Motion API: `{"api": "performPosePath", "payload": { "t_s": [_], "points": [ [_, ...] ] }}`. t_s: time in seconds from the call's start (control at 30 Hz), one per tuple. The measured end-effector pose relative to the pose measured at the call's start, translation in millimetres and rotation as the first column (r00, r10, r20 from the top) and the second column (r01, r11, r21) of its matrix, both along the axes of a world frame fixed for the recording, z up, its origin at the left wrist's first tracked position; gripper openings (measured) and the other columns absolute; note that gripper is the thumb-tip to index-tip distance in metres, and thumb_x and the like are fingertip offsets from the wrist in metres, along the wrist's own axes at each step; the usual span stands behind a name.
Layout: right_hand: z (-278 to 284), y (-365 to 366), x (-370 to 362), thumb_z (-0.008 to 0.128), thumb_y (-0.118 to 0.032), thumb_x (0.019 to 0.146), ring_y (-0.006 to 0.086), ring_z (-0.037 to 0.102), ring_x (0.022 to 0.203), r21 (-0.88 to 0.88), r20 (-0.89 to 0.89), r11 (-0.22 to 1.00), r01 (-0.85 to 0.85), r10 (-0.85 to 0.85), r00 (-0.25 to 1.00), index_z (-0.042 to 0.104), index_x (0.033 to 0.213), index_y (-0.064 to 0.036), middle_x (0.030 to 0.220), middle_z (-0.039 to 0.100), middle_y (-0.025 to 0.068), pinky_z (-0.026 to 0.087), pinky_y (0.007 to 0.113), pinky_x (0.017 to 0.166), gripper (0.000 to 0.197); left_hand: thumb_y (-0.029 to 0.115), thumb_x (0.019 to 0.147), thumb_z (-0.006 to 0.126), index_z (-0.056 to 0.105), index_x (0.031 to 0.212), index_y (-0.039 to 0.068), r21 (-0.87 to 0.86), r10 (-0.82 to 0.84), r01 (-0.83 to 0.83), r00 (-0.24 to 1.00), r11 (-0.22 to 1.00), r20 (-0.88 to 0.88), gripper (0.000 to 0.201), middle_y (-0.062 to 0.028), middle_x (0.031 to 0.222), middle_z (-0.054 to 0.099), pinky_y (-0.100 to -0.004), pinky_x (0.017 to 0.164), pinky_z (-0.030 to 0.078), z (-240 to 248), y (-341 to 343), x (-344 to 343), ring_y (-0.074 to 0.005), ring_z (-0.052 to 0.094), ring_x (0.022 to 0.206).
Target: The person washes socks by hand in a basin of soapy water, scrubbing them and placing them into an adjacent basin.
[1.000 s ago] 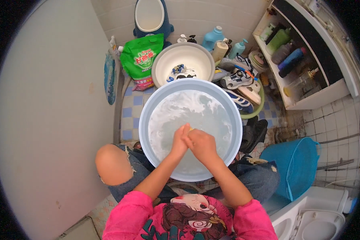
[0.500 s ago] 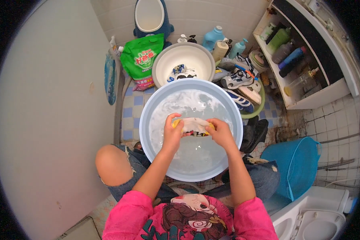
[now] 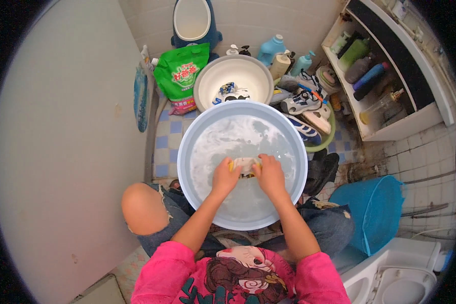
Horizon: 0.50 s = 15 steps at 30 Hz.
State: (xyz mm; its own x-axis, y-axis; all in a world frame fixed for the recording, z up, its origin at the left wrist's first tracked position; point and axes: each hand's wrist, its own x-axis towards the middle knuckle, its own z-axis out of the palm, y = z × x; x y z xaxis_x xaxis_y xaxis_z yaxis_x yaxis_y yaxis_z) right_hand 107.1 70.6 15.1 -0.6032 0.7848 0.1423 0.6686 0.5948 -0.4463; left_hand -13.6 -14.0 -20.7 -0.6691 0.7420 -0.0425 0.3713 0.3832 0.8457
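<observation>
A light-blue round basin [image 3: 186,190] of cloudy, sudsy water [image 3: 228,133] stands between my knees. Over its middle I hold a small white cloth garment with yellow ends [image 3: 245,164], a dark pattern showing along its lower edge; its exact kind cannot be made out. My left hand [image 3: 225,177] is closed on one yellow end. At the other end, my right hand [image 3: 270,175] grips with thumb and fingers. Both hands are low, close to the water. Behind stands a whitish basin [image 3: 205,86] with patterned wet cloth [image 3: 230,92] inside.
A green detergent bag [image 3: 180,73] leans at the back left, near a blue child's urinal [image 3: 215,23]. Pump bottles [image 3: 303,62] and a green-rimmed tub [image 3: 329,134] of shoes stand back right. A blue bucket [image 3: 372,213] and white toilet [image 3: 395,276] are at right, a grey door [image 3: 66,152] at left.
Both hands have come closer together and lower toward the water. The garment, stretched between them before, is now bunched shorter, with less of its pattern showing.
</observation>
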Motion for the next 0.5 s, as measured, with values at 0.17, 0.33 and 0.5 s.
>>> {"api": "performPosePath", "payload": {
  "t_s": [0.17,0.33,0.5],
  "points": [
    [-26.0,0.0,5.7,0.053,-0.019,0.080,0.0372,0.054,0.087,-0.318,0.170,0.945,0.079,-0.025,0.985,0.048,0.105,-0.0049,0.088,0.058,0.0182,0.044,0.044,0.072,0.029,0.024,0.069,0.063,0.055,0.086,-0.002,-0.093,-0.059,0.056,0.998,0.994,-0.031,0.032,-0.0198,0.074,0.058,-0.0393,0.064,0.045,-8.3,-1.7,3.6,-0.0368,0.055,0.071],
    [-33.4,12.9,4.8,0.046,-0.020,0.084,0.0384,0.055,0.086,-0.441,0.117,0.890,0.115,-0.070,0.991,0.048,0.105,-0.0074,0.094,0.057,0.0218,0.044,0.045,0.071,0.024,0.020,0.067,0.064,0.056,0.085,0.000,-0.198,-0.161,0.188,0.976,0.962,0.144,0.028,-0.0176,0.073,0.059,-0.0357,0.064,0.047,-9.4,3.0,-0.2,-0.0321,0.059,0.071],
    [15.9,-25.0,-20.1,0.047,-0.015,0.083,0.0379,0.056,0.073,-0.261,-0.246,0.939,-0.224,0.160,0.956,0.049,0.095,-0.0064,0.079,0.058,0.0178,0.044,0.044,0.063,0.015,0.007,0.078,0.051,0.056,0.092,0.004,0.054,0.038,-0.253,0.344,0.966,0.938,0.015,-0.0080,0.081,0.058,-0.0284,0.060,0.046,7.3,9.6,5.5,-0.0165,0.057,0.075]
  ]
}}
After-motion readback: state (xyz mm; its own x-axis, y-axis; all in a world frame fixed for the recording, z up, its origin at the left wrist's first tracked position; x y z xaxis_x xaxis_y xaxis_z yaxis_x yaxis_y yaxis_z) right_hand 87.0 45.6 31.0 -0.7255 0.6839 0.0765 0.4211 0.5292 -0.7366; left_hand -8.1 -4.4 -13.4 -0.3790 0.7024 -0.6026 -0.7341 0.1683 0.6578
